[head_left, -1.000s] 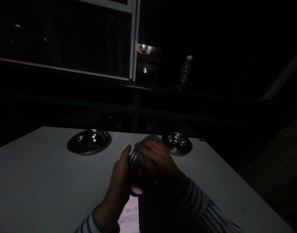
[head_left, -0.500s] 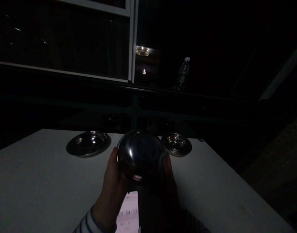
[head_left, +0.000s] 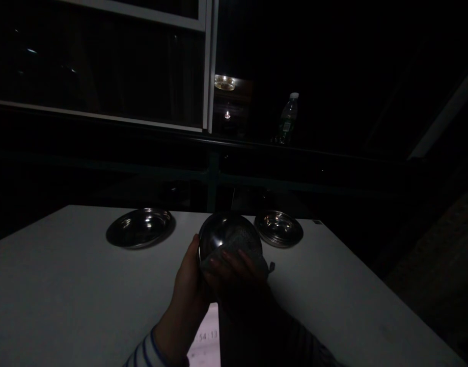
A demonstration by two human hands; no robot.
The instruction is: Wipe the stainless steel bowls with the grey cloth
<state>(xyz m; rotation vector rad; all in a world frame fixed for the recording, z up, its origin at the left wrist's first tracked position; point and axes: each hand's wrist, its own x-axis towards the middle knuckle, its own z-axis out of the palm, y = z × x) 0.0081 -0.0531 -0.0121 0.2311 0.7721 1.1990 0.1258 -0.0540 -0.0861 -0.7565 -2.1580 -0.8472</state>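
The scene is very dark. My left hand (head_left: 186, 288) grips the left rim of a shiny steel bowl (head_left: 218, 234), held tilted above the white table (head_left: 65, 285). My right hand (head_left: 234, 267) presses a grey cloth (head_left: 245, 244) against the bowl's lower right side, fingers closed over the cloth. Both sleeves are striped. A steel plate (head_left: 140, 228) lies at the far left of the table and another steel dish (head_left: 278, 228) at the far right.
A lit phone screen (head_left: 205, 341) showing a timer lies on the table beneath my wrists. Beyond the table are a dark ledge with a plastic water bottle (head_left: 287, 118), a white window frame (head_left: 207, 66) and a small lamp reflection (head_left: 224, 82).
A second ago my right hand covered the bowl. Half a second ago the bowl faced me uncovered. Now the right hand and cloth are back on its lower right side.
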